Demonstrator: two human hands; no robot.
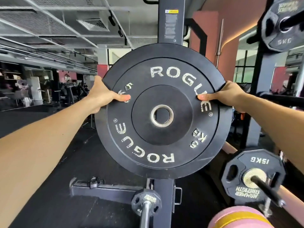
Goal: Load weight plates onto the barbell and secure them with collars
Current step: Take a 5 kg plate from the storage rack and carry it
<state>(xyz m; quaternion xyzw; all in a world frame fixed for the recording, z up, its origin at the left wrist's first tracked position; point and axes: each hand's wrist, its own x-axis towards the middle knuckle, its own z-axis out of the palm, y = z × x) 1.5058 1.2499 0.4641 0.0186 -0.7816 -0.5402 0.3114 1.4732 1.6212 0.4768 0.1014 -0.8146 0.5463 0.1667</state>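
**Black 5 kg plate held up at centre frame**

Two bare forearms reaching in from the lower left and right edges. Left hand [100, 96] clamped on the left rim of the weight plate [162, 111], thumb flat across the face, fingers curled behind the edge. Right hand [227, 97] gripping the right rim likewise, thumb pressed on the white lettering. Plate upright, facing the camera, steel-ringed hole at centre, dark rack post [170, 20] directly behind. Bottom centre: barbell end [145, 214] pointing toward the camera with a small plate [146, 202] on it. Lower right: 15 kg plate [253, 173] on a storage peg. Upper right: blurred 5 kg plate [283, 27] on another peg. Pink and yellow object [236, 218] at the bottom edge, unclear.
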